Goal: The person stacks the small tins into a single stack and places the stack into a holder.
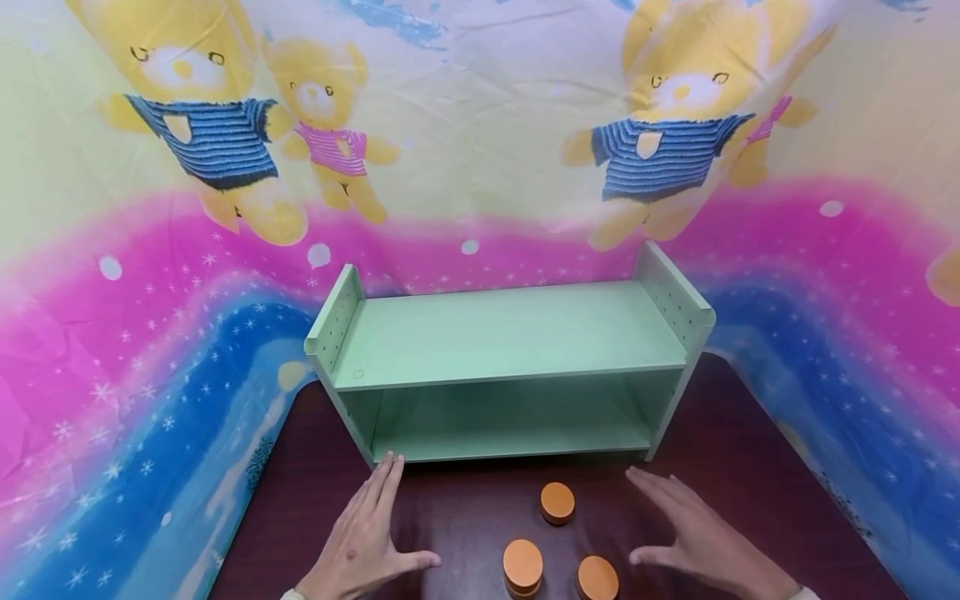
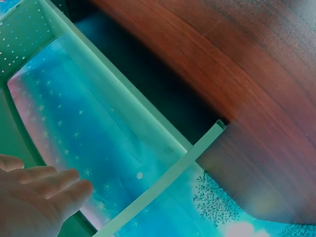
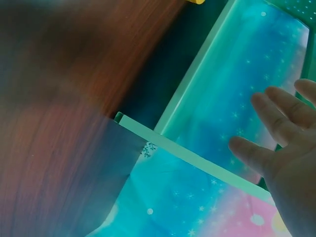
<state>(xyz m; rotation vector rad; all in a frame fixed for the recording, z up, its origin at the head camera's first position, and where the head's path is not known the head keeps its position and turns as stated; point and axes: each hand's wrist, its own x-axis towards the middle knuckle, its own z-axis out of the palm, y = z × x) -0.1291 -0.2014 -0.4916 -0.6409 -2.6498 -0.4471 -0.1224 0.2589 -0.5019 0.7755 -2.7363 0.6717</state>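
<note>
My left hand point(image 1: 363, 537) is held out over the table with its fingers straight and thumb apart, holding nothing. Its fingertips overlap the lower left front corner of a pale green two-tier shelf point(image 1: 510, 333). Across from it, my right hand point(image 1: 701, 533) is likewise spread and holds nothing, near the shelf's lower right corner. Between the hands are three round orange pieces with flat tops: a far one point(image 1: 557, 502), a taller-looking one point(image 1: 522, 567) and one nearest the right thumb point(image 1: 597, 577). Both wrist views show the spread fingers beside the shelf's green boards point(image 2: 163, 185).
A dark reddish-brown table point(image 1: 465, 500) carries the shelf. Behind and on both sides hangs a printed cloth point(image 1: 480, 192) with teddy bears, pink and blue bands and snowflakes. The shelf has raised end panels point(image 1: 675, 296) with rows of small holes.
</note>
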